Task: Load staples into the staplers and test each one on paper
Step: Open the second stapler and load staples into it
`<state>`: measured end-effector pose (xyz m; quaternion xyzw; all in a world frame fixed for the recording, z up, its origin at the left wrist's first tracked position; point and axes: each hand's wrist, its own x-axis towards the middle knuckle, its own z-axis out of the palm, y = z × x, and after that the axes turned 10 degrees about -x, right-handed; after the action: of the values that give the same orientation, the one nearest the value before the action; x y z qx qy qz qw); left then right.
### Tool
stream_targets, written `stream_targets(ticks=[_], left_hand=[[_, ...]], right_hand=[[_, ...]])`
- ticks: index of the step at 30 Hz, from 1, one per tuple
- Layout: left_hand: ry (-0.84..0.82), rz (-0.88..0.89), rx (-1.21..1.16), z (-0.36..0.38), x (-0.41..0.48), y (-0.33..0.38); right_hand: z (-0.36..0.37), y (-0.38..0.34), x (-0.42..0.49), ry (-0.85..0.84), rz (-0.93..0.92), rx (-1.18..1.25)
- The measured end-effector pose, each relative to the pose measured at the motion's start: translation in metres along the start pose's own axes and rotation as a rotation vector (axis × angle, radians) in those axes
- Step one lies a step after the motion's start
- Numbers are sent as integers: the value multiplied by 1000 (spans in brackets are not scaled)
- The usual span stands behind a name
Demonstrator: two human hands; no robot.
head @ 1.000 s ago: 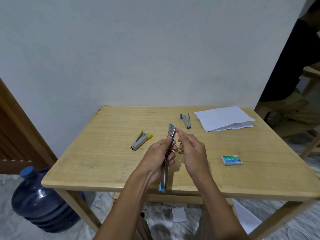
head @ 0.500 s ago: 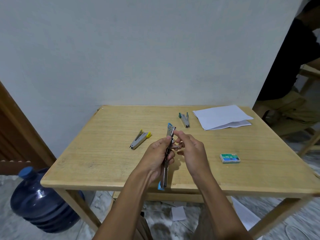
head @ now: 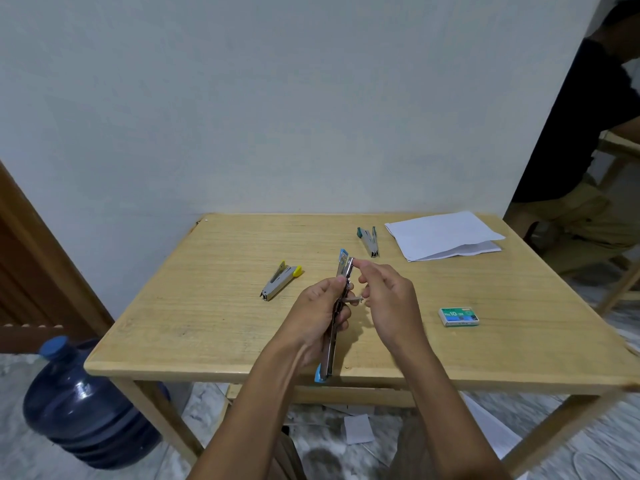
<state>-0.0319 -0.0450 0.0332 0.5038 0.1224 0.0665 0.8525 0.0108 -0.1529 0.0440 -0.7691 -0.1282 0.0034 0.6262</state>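
Currently the left hand (head: 313, 318) grips a slim metal stapler with light-blue plastic ends (head: 337, 317), fingers curled around its middle; the stapler is swung fully open into one long line, one end pointing away past the fingertips, the other down toward the table's near edge. The right hand (head: 389, 304) sits just right of it, thumb and forefinger pinched at the far metal tip; whether a staple strip lies between them cannot be told. A small metal part (head: 353, 300) juts sideways from the stapler's hinge into the gap between both hands.

On the light wooden table (head: 214, 327), left of and beyond the left fingers, lies a grey stapler with yellow ends (head: 280, 285). Beyond the right fingertips lies a grey stapler with teal ends (head: 369, 241), with white paper sheets (head: 443, 239) further right. A green-and-white staple box (head: 459, 316) rests right of the right hand, well apart.
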Motion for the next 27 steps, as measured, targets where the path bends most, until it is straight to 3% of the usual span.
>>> stream_targets(ticks=[5, 12, 27], left_hand=[[9, -17, -40, 1, 0, 1], [-48, -77, -161, 3, -2, 1], [-113, -65, -5, -7, -5, 8]], right_hand=[[-4, 3, 2, -54, 6, -27], [-11, 8, 2, 81, -162, -108], [-38, -4, 24, 23, -396, -604]])
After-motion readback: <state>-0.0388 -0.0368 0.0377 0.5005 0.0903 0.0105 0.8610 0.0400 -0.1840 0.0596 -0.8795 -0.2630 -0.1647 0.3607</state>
